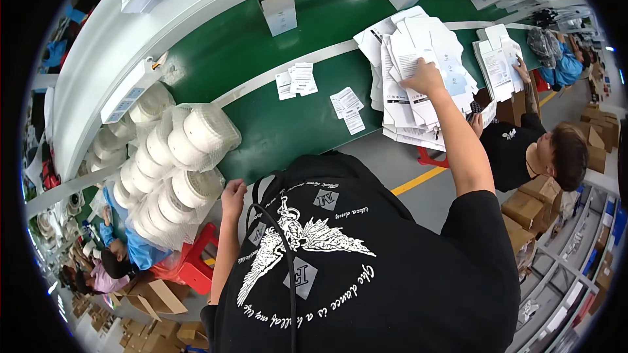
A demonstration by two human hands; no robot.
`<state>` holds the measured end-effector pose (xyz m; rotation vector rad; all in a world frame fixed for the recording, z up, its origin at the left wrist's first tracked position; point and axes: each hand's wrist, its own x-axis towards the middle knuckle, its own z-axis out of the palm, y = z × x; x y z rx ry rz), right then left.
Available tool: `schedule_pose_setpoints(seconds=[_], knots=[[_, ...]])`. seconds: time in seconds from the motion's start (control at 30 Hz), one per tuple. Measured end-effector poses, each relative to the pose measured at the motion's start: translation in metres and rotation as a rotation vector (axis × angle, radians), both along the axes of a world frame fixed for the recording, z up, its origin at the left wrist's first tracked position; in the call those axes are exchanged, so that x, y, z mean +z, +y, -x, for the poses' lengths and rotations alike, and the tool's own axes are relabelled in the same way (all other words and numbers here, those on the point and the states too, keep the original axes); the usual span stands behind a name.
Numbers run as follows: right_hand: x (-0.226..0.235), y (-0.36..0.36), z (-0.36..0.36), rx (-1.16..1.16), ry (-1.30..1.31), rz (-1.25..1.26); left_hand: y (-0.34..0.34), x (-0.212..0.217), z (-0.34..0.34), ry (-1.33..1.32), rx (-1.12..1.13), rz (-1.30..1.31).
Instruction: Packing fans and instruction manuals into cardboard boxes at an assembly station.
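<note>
The person leans over a green conveyor belt (261,59), and the black shirt (366,255) fills the lower middle of the view. The right hand (424,78) reaches far forward and rests on a heap of flat, unfolded white cartons (418,101) lying on the belt near its front edge. The fingers are bent down onto the top sheets, but it cannot be told whether they pinch a carton or only press on it. The left hand (233,197) hangs low at the front edge of the belt, just beside a clear plastic bag of white rolls (176,170); its fingers are curled loosely and hold nothing that shows.

Small paper leaflets (296,80) lie in two little groups on the belt between the two hands, with a second group (347,109) nearer the cartons. A folded white box (279,10) stands upright farther back on the belt. To the right, another worker in a black shirt (523,147) sits at the belt with a hand on a separate stack of white sheets (498,65). Brown cardboard boxes (533,206) are piled behind that worker.
</note>
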<state>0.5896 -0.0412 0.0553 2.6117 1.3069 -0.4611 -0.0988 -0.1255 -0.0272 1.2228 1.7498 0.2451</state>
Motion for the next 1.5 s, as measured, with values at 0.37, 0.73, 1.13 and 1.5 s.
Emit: schedule_pose_setpoints(seconds=[0.37,0.73,1.13,1.5], knots=[[0.189,-0.059,0.129,0.272,-0.289,-0.553,0.065,0.128,-0.071,-0.231,-0.312,-0.488],[0.182,-0.040,0.316,0.704,0.213,-0.843,0.115,0.218,-0.179,0.139,-0.814,-0.628],[0.053,-0.019,0.364,0.372,-0.053,-1.102,0.083,0.178,-0.091,0.013,-0.235,-0.601],[0.161,-0.015,0.365,0.414,0.940,-0.372,0.094,0.152,-0.069,-0.064,-0.339,-1.052]])
